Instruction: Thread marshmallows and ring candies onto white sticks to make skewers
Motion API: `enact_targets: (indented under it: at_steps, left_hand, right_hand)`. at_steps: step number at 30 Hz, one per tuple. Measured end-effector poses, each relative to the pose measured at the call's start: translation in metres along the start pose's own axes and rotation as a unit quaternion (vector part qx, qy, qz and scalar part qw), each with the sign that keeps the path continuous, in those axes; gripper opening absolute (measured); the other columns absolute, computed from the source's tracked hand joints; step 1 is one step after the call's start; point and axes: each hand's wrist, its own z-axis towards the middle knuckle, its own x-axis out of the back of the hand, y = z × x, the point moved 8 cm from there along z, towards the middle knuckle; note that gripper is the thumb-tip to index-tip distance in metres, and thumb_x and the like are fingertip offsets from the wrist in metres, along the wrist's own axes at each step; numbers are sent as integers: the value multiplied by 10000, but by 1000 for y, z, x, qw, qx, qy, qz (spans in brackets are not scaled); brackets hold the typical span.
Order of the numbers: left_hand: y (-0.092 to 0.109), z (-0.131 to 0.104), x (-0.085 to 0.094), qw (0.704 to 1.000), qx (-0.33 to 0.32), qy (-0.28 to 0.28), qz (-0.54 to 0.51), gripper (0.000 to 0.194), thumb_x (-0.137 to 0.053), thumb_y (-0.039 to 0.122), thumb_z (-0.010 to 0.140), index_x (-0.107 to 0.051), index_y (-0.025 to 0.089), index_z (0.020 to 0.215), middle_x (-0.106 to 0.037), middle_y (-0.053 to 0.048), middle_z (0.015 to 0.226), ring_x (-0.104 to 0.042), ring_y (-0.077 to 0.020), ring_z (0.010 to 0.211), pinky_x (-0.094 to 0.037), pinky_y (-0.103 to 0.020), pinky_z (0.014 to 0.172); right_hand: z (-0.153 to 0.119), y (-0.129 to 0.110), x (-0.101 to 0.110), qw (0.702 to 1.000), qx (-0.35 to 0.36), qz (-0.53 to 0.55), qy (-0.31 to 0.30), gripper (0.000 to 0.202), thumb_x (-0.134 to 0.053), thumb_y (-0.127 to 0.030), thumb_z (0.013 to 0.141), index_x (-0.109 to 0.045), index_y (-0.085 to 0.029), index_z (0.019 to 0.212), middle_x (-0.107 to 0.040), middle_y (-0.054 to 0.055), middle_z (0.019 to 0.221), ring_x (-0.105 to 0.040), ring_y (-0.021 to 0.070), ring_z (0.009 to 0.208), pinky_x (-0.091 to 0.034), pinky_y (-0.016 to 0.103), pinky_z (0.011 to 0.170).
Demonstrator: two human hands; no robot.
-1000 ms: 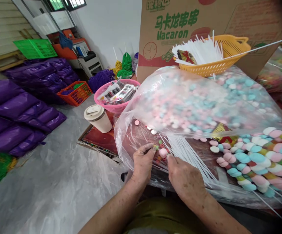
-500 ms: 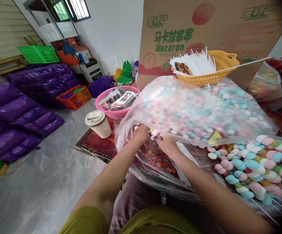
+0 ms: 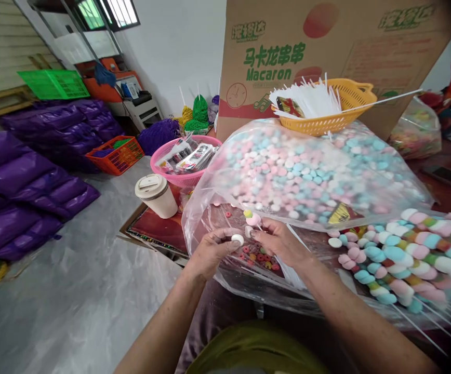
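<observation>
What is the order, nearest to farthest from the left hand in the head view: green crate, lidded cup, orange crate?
1. Lidded cup: ahead and left of the left hand.
2. Orange crate: farther back and left.
3. Green crate: farthest back, at the picture's upper left.

The marshmallow [image 3: 237, 240] in the left hand [image 3: 211, 253] is plain white; the threaded marshmallow [image 3: 253, 220] at the right hand [image 3: 282, 241] is pale pink, topped by a yellow-green piece [image 3: 248, 213]. Small rings [image 3: 260, 257] below show red, orange and yellow-green. The skewered marshmallows [image 3: 411, 268] are banded pastel blue, white and pink, with green, amber and reddish bits between. The bagged marshmallows [image 3: 280, 169] mix pink, pale blue and white. White sticks [image 3: 311, 101] fill a yellow-orange basket [image 3: 307, 126]; the strainer basket [image 3: 186, 179] is pink, the lidded cup [image 3: 163, 203] cream, the table [image 3: 159, 228] red-brown. Green lettering, red discs and a red band mark the brown carton [image 3: 350, 26].
</observation>
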Motion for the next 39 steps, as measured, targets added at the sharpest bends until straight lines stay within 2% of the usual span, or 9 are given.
enact_targets:
  at_steps: [7, 11, 14, 17, 21, 26, 31, 35, 39]
  left_hand:
    - [10, -16, -29, 998, -32, 0, 48, 306, -782, 236, 552, -579, 135, 756, -658, -6, 674, -593, -107, 551, -476, -218, 528]
    - [20, -21, -41, 986, -84, 7, 142, 391, -752, 265, 603, -617, 161, 954, -666, -24, 751, -601, -125, 654, -475, -237, 610]
    - [28, -27, -53, 960, -146, -1, 239, 310, -728, 253, 636, -678, 167, 929, -661, -57, 893, -594, -160, 815, -465, -246, 709]
    - [18, -29, -63, 974, -131, -30, 185, 269, -698, 247, 678, -688, 179, 938, -660, -61, 978, -592, -186, 903, -466, -279, 798]
    - [4, -30, -59, 986, -138, 32, 90, 245, -725, 225, 648, -687, 183, 887, -683, -26, 861, -611, -152, 801, -486, -271, 772]
    - [5, -30, -49, 975, -192, 83, 78, 183, -747, 220, 621, -671, 170, 780, -663, -6, 770, -590, -104, 693, -494, -226, 686]
    - [-2, -20, -44, 989, -125, 76, -24, 304, -772, 204, 583, -652, 180, 860, -666, 5, 762, -601, -92, 696, -494, -205, 670]
    - [-21, -18, -61, 996, -10, 0, -93, 285, -752, 253, 618, -669, 175, 880, -683, -27, 865, -621, -131, 767, -510, -278, 733]
    - [-31, -23, -61, 996, 24, 12, -85, 252, -737, 255, 643, -675, 176, 873, -690, -24, 823, -624, -126, 691, -523, -282, 672]
  right_hand:
    - [-42, -19, -3, 995, 3, 97, -16, 243, -528, -363, 796, -600, -139, 854, -390, -74, 487, -286, 39, 422, -221, 192, 401]
    - [-55, -21, 1, 989, 25, 144, -11, 270, -592, -364, 768, -589, -174, 960, -461, -58, 602, -287, 25, 439, -225, 186, 393]
    - [-58, -10, 3, 976, 20, 216, 26, 271, -626, -372, 744, -573, -190, 938, -428, -74, 589, -251, 14, 401, -185, 181, 360]
    - [-59, 0, -3, 951, 10, 309, 28, 287, -609, -406, 755, -545, -191, 933, -375, -96, 536, -217, 11, 357, -157, 183, 341]
    - [-60, 5, -7, 928, 3, 372, 34, 303, -599, -418, 760, -505, -204, 951, -343, -115, 500, -204, 15, 338, -134, 176, 334]
    - [-69, 1, -4, 941, -11, 337, 24, 282, -564, -436, 786, -500, -213, 945, -337, -114, 501, -181, 16, 343, -137, 177, 337]
    - [-84, -10, 17, 976, -6, 189, 106, 252, -535, -427, 803, -533, -176, 780, -375, -70, 539, -284, 39, 423, -229, 185, 380]
    - [-80, -14, 18, 982, 12, 120, 147, 189, -588, -360, 753, -559, -189, 827, -510, -30, 655, -464, 92, 586, -387, 210, 521]
    - [-71, 1, 13, 980, 3, 92, 176, 145, -559, -335, 762, -568, -194, 796, -557, -21, 679, -514, 114, 636, -427, 234, 596]
